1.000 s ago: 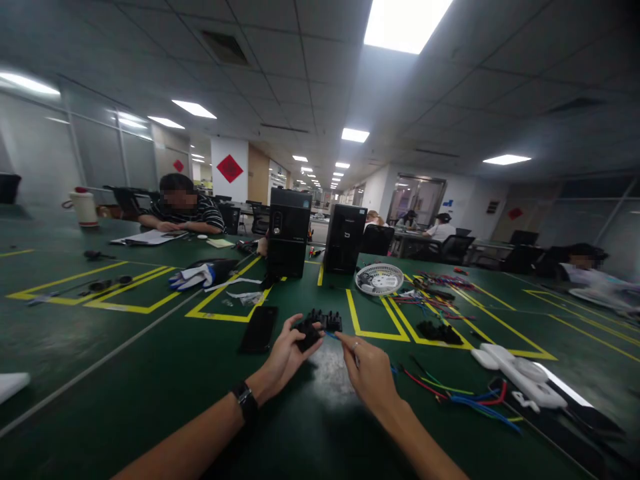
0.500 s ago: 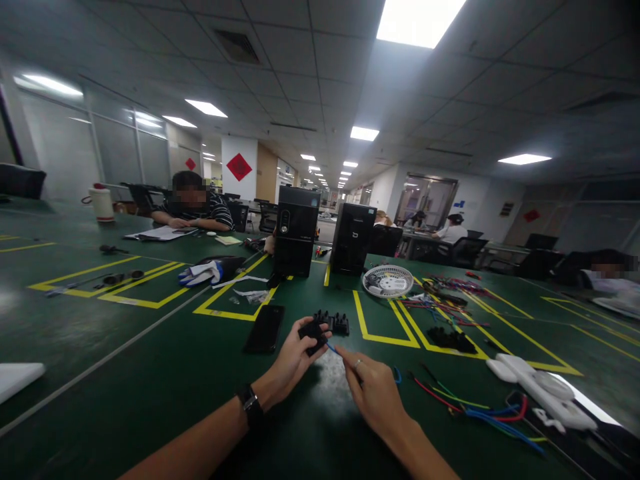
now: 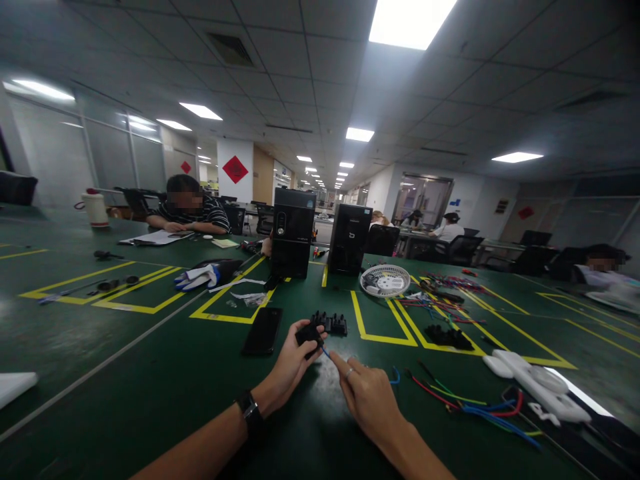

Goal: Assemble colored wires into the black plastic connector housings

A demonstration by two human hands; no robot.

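Note:
My left hand (image 3: 290, 357) is closed around a small black block (image 3: 307, 335), possibly a terminal block, raised above the green table. A thin blue wire (image 3: 326, 351) runs from the block's near right side to my right hand (image 3: 373, 393), whose thumb and fingertips pinch it. Whether the wire's tip sits inside the block is too small to make out. A curved blue piece (image 3: 397, 375) shows beyond my right knuckles. Just behind the held block, black terminal blocks (image 3: 337, 325) with upright posts lie on the table. A black phone (image 3: 262, 331) rests left of my left hand.
Cut coloured wires (image 3: 480, 407) and a white device (image 3: 543, 387) lie at the right. Further back are a white round basket (image 3: 385, 281), two black computer towers (image 3: 291, 233) (image 3: 351, 239), gloves (image 3: 200, 277) and a wire pile (image 3: 450, 290). A person (image 3: 187, 210) leans on the table opposite.
The view has shifted slightly. Both hands keep nearly the same pose, with the block and the blue wire still between them.

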